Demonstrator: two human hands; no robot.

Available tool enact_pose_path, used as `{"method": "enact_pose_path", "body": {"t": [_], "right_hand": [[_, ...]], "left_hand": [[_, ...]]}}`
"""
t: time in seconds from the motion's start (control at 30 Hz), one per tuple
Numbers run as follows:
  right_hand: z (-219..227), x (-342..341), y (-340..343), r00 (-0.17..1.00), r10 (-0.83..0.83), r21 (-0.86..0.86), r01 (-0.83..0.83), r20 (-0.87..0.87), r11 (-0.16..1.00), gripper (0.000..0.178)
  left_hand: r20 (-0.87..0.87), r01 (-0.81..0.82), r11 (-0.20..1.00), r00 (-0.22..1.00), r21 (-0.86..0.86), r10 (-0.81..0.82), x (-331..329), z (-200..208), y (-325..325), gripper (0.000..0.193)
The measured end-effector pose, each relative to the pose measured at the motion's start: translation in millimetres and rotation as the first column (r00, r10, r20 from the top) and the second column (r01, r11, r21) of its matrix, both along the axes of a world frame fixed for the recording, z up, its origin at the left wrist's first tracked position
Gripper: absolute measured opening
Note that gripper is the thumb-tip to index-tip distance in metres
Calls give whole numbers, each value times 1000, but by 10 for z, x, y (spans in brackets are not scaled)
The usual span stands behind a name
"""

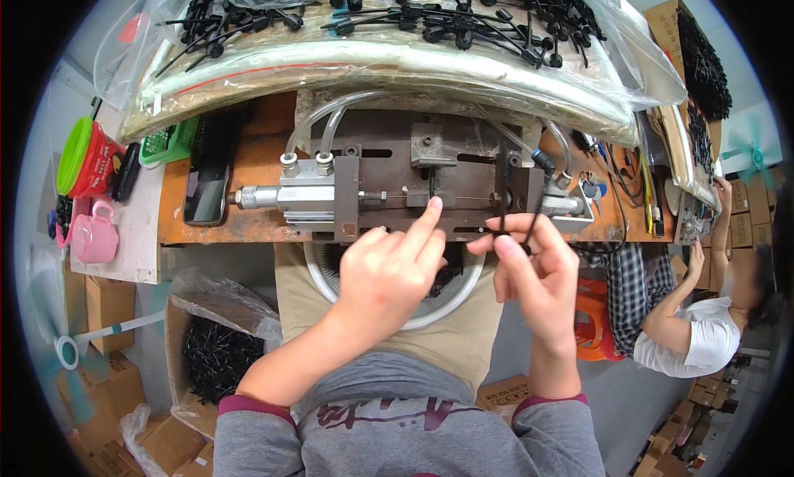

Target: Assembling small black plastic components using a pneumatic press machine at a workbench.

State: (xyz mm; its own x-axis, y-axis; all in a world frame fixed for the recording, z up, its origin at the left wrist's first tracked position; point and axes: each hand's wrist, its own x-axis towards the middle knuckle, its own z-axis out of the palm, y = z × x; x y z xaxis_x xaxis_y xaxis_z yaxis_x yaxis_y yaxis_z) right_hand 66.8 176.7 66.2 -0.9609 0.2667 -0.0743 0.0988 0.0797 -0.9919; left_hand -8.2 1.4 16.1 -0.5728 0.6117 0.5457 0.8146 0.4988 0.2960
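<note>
My left hand (389,270) reaches over a pneumatic clamping fixture (376,179) with its index finger stretched out. The fingertip rests at a small dark block in the middle of the fixture, below a metal stop block (428,150). A thin black piece stands between the block and the stop. The other left fingers are partly curled, and nothing shows in them. My right hand (536,266) pinches a thin black cable-like part (503,188) between thumb and fingers, just right of the fixture's centre. Its strands run up and loop over the fixture's right end.
Many black stemmed parts (463,31) lie on a plastic-covered tray behind the fixture. Below the fixture is a round basket (422,320). A phone (208,183), pink cup (95,233) and red tub (87,163) stand at left. A person (691,328) works at right.
</note>
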Motion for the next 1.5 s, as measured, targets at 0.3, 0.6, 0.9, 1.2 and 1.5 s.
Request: {"method": "enact_pose_path", "body": {"t": [0.3, 0.6, 0.9, 1.2, 1.5], "right_hand": [[-29, 25, -68, 979, 178, 118, -189, 98, 975, 10], [-64, 54, 144, 992, -26, -124, 11, -122, 992, 45], [-15, -21, 149, 951, -33, -102, 2, -308, 995, 19], [-137, -129, -240, 958, 152, -341, -231, -243, 911, 21], [531, -1266, 456, 758, 198, 714, 444, -621, 542, 29]], "left_hand": [[256, 150, 896, 927, 418, -275, 49, 175, -63, 32], [-3, 45, 998, 999, 41, -45, 77, -138, -63, 29], [-32, 28, 994, 999, -102, -31, -18, -56, -18, 30], [-27, 159, 932, 987, 326, -159, 49, 299, 10, 36], [273, 16, 960, 957, 278, -95, 87, 253, -163, 28]]}}
